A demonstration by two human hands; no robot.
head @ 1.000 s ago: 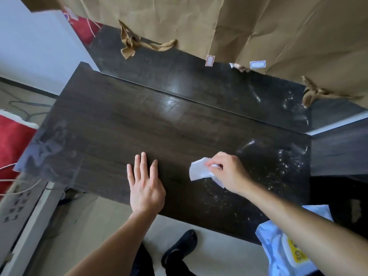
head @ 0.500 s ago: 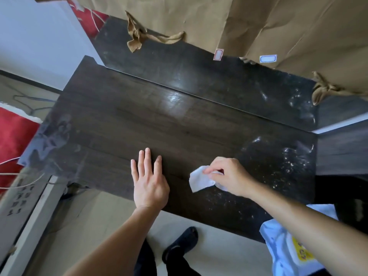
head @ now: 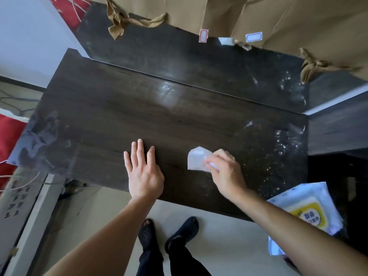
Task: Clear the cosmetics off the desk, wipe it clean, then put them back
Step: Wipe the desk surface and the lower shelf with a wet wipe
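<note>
A dark wood desk [head: 123, 108] fills the middle of the head view, with no cosmetics on it. My right hand [head: 225, 172] grips a white wipe [head: 196, 161] and holds it against the desk near the front edge. White specks and smears [head: 282, 144] cover the desk's right part. My left hand [head: 142, 170] lies flat on the desk, fingers straight, left of the wipe.
A blue-and-yellow wipes pack [head: 306, 214] sits at the lower right, under my right forearm. A dark mirror panel [head: 189, 56] rises behind the desk, with brown paper [head: 258, 14] taped over its top. My feet in dark sandals [head: 169, 234] stand on the pale floor.
My right hand has shifted the wipe slightly along the desk near the front edge. The left hand stays flat in the same place.
</note>
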